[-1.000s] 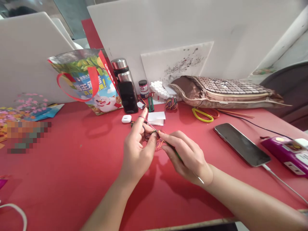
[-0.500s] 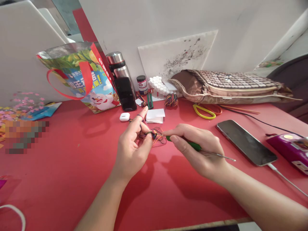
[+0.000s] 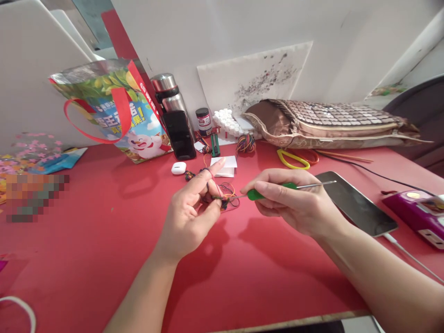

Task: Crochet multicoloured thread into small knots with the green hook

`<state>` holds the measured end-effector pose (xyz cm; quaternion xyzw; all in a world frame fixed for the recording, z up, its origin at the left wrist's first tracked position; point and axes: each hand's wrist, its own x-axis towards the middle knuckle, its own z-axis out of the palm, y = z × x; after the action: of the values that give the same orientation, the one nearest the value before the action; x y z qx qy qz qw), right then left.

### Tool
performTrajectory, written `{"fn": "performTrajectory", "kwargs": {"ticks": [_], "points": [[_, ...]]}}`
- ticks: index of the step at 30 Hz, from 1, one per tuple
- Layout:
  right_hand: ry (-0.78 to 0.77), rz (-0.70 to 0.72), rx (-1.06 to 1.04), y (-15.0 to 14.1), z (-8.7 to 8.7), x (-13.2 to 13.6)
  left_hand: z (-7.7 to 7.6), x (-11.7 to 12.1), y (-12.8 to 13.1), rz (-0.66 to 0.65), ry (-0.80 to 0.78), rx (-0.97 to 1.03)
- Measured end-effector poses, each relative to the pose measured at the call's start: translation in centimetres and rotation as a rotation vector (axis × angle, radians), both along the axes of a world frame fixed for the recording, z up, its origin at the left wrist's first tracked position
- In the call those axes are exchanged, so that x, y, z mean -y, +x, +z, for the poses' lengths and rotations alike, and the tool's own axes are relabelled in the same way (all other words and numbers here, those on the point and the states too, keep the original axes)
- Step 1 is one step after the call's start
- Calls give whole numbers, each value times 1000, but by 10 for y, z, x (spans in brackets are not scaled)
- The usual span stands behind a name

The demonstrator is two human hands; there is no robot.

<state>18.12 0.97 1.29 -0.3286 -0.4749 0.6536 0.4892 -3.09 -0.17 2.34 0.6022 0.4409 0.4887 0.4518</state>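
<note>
My left hand (image 3: 189, 212) pinches a small piece of multicoloured thread work (image 3: 224, 200) between thumb and fingers, with thread looped over the raised index finger. My right hand (image 3: 294, 203) grips a crochet hook (image 3: 255, 194) with a green handle and a thin metal shaft. The hook's tip points left into the thread work. Both hands hover just above the red table (image 3: 86, 240). A ball of the same multicoloured thread (image 3: 246, 143) lies further back.
A printed gift bag (image 3: 114, 111) stands at the back left beside a steel flask (image 3: 169, 95) and a black phone (image 3: 179, 135). A white earbud case (image 3: 178, 168), white paper pad (image 3: 225, 165), yellow scissors (image 3: 293, 158), a cushion (image 3: 329, 125) and a charging phone (image 3: 354, 203) surround the hands.
My right hand has turned the crochet hook so its rear end now points up to the right, and its tip has gone into the thread work. My left hand has kept its pinch.
</note>
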Motion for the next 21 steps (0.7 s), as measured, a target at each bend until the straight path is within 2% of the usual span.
{"fn": "performTrajectory", "kwargs": {"ticks": [6, 11, 16, 19, 21], "points": [[-115, 83, -145, -1, -3, -8, 0, -1, 3, 9, -92, 141], [-73, 126, -213, -7, -10, -4, -3, -3, 9, -14, -166, 200], [-2, 45, -269, -21, -15, 3, -8, -4, 12, 9, -171, 288], [-35, -28, -311, -29, -16, 5, -8, -2, 13, 32, -143, 327], [-71, -25, -333, -32, -17, 5, -8, -1, 13, 43, -141, 339]]}}
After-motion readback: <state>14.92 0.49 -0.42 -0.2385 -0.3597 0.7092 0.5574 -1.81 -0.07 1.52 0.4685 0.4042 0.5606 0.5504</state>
